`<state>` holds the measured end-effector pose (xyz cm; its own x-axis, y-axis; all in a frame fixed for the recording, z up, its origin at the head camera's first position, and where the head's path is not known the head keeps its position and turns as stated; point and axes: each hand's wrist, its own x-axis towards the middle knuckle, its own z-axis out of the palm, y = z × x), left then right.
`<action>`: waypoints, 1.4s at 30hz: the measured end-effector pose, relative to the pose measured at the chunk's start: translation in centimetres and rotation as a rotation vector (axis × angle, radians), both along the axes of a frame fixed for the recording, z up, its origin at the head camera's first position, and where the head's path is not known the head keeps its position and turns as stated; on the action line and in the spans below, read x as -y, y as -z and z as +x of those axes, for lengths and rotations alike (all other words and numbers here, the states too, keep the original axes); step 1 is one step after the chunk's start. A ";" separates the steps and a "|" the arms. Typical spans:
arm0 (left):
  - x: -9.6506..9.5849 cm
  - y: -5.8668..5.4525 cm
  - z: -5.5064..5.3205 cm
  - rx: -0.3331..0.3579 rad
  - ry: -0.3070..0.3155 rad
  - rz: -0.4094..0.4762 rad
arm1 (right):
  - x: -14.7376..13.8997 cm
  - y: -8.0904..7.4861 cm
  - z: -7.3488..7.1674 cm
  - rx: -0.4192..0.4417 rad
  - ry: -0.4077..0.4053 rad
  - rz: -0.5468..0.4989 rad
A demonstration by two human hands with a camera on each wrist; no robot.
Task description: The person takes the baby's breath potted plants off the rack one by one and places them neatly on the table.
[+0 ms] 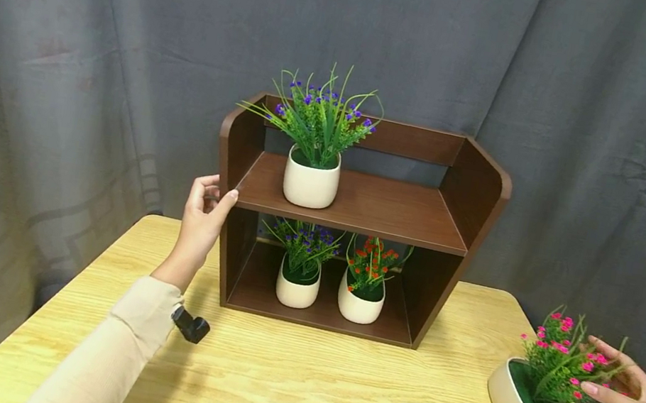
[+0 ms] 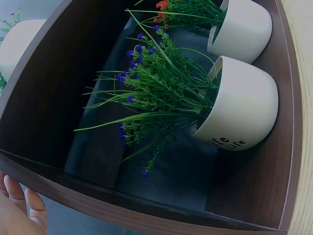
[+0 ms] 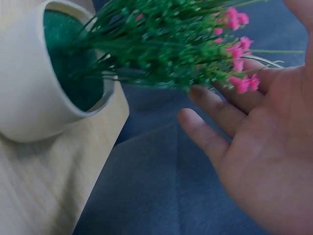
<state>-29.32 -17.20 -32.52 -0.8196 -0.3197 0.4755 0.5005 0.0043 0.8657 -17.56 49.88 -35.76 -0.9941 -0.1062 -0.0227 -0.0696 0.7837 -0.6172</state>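
My left hand point(image 1: 204, 224) grips the left side panel of a dark brown two-tier wooden shelf point(image 1: 351, 224), thumb at its front edge and fingers on its outer side. At the far right, my right hand point(image 1: 639, 398) is beside the pink flowers of a potted plant point(image 1: 555, 358), fingers loosely spread and touching the foliage. Its white pot point(image 3: 29, 73) is near the table's right edge. On the upper tier stands a purple-flowered plant in a white pot point(image 1: 310, 181). Below it are another purple-flowered plant point(image 2: 166, 88) and an orange-flowered plant point(image 1: 365, 285), both in white pots.
The shelf stands on a light wood table point(image 1: 290, 390), toward its back. Grey curtains point(image 1: 166, 23) hang behind and to the sides. A black wrist camera point(image 1: 189, 326) is strapped at the left sleeve.
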 end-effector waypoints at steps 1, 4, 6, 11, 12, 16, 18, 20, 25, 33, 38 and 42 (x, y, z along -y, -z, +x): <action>-0.1 -0.3 0.3 -0.003 0.002 0.000 | 0.1 -0.2 0.0 -0.011 0.001 0.012; -0.5 -1.1 1.3 -0.009 0.002 -0.003 | 0.5 -0.8 0.0 -0.066 -0.002 0.010; -0.7 -1.6 1.9 -0.011 0.002 -0.009 | 0.7 -1.1 -0.1 -0.138 -0.007 0.019; -0.8 -1.8 2.2 0.000 -0.001 -0.014 | 1.2 -2.2 -0.6 -0.230 -0.052 -0.055; -0.7 -1.7 1.9 0.002 -0.001 -0.012 | 1.4 -2.6 -0.7 -0.237 -0.055 -0.061; -0.2 -0.5 0.5 0.013 0.001 -0.003 | 2.6 -3.9 -0.8 -0.281 -0.086 -0.091; 0.0 0.1 -0.2 0.019 0.000 -0.001 | 3.2 -4.5 -0.9 -0.301 -0.101 -0.093; 0.1 0.3 -0.4 0.019 -0.004 -0.002 | 3.7 -5.0 -1.0 -0.323 -0.128 -0.102; 0.1 0.4 -0.4 0.011 -0.008 -0.008 | 5.0 -5.9 -1.0 -0.346 -0.161 -0.107; 0.0 0.3 -0.2 0.000 -0.008 -0.011 | 7.2 -7.6 -0.9 -0.326 -0.170 -0.100; 0.0 0.4 -0.2 -0.013 -0.020 -0.021 | 9.0 -8.8 -0.9 -0.353 -0.224 -0.106; 0.0 0.4 -0.2 -0.016 -0.028 -0.024 | 10.7 -9.5 -1.1 -0.383 -0.272 -0.127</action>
